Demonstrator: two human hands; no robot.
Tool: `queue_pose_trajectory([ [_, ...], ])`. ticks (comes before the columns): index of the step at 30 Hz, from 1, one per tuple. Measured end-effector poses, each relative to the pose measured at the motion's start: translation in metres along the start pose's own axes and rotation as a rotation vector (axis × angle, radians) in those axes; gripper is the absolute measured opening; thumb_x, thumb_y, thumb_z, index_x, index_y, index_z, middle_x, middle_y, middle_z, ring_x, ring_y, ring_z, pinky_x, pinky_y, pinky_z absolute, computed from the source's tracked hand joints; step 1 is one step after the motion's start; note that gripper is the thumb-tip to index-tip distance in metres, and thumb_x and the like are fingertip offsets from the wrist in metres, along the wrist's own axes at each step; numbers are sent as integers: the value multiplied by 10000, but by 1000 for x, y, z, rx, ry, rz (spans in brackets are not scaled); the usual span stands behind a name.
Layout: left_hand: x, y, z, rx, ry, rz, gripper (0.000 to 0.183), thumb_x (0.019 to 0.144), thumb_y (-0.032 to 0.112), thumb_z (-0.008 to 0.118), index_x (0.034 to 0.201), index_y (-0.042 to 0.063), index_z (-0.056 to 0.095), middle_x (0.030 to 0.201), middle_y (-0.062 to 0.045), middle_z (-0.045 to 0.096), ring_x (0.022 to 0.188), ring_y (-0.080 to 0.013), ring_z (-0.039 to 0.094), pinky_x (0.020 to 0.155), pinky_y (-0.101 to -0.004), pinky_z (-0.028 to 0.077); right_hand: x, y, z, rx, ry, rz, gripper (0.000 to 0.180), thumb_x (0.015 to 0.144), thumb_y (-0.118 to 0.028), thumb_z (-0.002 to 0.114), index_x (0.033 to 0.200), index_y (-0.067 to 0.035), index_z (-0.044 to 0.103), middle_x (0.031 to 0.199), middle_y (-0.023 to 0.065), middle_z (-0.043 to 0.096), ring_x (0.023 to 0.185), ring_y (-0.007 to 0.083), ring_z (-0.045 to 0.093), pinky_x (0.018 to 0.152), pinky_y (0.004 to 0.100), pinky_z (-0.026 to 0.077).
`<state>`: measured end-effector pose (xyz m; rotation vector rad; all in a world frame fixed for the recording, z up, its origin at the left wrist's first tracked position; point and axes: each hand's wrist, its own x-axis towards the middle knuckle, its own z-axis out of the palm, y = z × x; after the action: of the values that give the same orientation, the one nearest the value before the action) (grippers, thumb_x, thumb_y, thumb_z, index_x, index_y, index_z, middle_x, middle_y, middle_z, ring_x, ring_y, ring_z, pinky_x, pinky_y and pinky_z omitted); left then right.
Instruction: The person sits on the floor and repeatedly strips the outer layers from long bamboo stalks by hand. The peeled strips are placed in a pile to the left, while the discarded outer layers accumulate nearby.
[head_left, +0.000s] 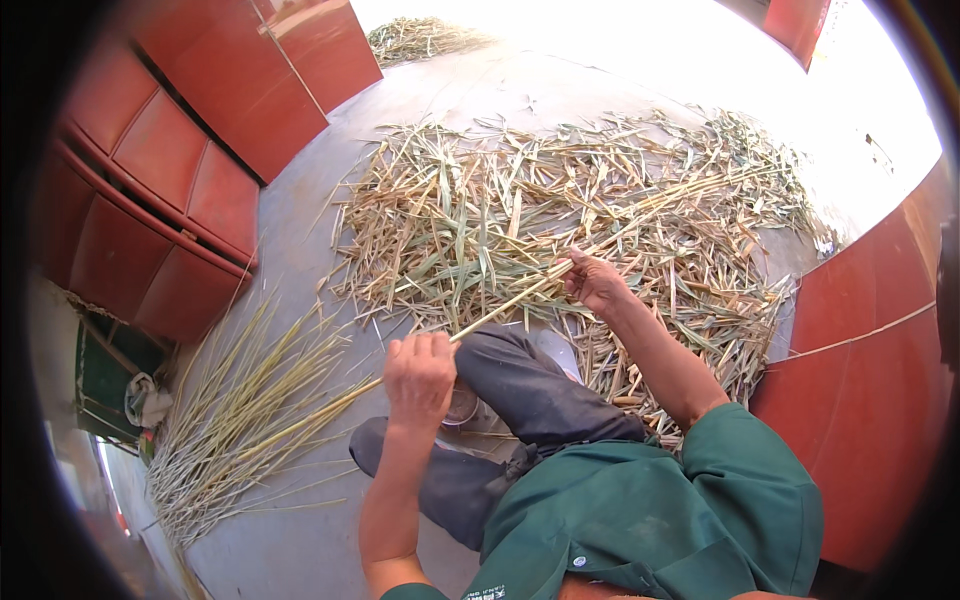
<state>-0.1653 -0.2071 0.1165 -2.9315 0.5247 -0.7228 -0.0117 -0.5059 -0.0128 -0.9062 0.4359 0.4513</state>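
A long, thin, pale yellow plant stalk (510, 303) runs on a slant across my knees. My left hand (420, 379) is closed around it, back of the hand up, just above my lap. Farther up, my right hand (592, 282) grips the same stalk between thumb and fingers, over the near side of a wide heap of dry leaves and husks (465, 217). The stalk's upper part reaches out over that heap toward the upper right. Its lower part passes left, over a fanned bundle of thin stripped stalks (247, 420) on the floor.
Dark red panels (225, 82) and red padded furniture (157, 142) stand at the left. Another red panel (862, 337) rises at the right. A smaller plant heap (420, 39) lies beyond, near bright glare. A round container (460, 409) is partly hidden by my legs on the grey floor (292, 202).
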Motion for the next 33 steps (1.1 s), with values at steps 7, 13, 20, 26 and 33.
queue_pose_trajectory([
  [7, 54, 32, 44, -368, 80, -100, 261, 938, 290, 684, 794, 79, 635, 718, -87, 635, 668, -279, 644, 611, -400, 486, -21, 15, 42, 164, -133, -160, 237, 999, -302, 652, 1030, -67, 652, 951, 84, 742, 797, 142, 683, 613, 243, 523],
  [13, 43, -1, 28, -558, 23, -228, 276, 934, 320, 697, 827, 66, 706, 696, -110, 655, 625, -301, 641, 575, -396, 481, -4, -50, -11, 29, -71, -294, 214, 1009, -315, 637, 1020, -103, 657, 984, 62, 745, 777, 103, 685, 648, 235, 555],
  [20, 38, -19, 24, -776, -201, -378, 220, 905, 269, 715, 844, 57, 710, 732, -122, 662, 668, -313, 641, 608, -396, 478, -5, -66, -30, 47, -58, -359, 235, 1018, -320, 622, 1034, -87, 649, 956, 50, 736, 728, 78, 647, 633, 215, 561],
  [26, 51, 6, 45, -667, -104, -186, 196, 898, 250, 714, 864, 60, 681, 775, -116, 673, 710, -317, 658, 625, -397, 497, -29, -45, 7, -48, -237, -224, 249, 1001, -287, 651, 1085, -53, 643, 972, 65, 732, 874, 122, 721, 691, 236, 601],
  [33, 68, 25, 50, -311, -154, -74, 201, 883, 254, 718, 855, 75, 630, 737, -121, 654, 712, -351, 650, 606, -437, 487, -33, -28, 17, -293, -167, -146, 267, 985, -271, 677, 1053, -12, 667, 927, 94, 739, 847, 173, 739, 676, 270, 585],
])
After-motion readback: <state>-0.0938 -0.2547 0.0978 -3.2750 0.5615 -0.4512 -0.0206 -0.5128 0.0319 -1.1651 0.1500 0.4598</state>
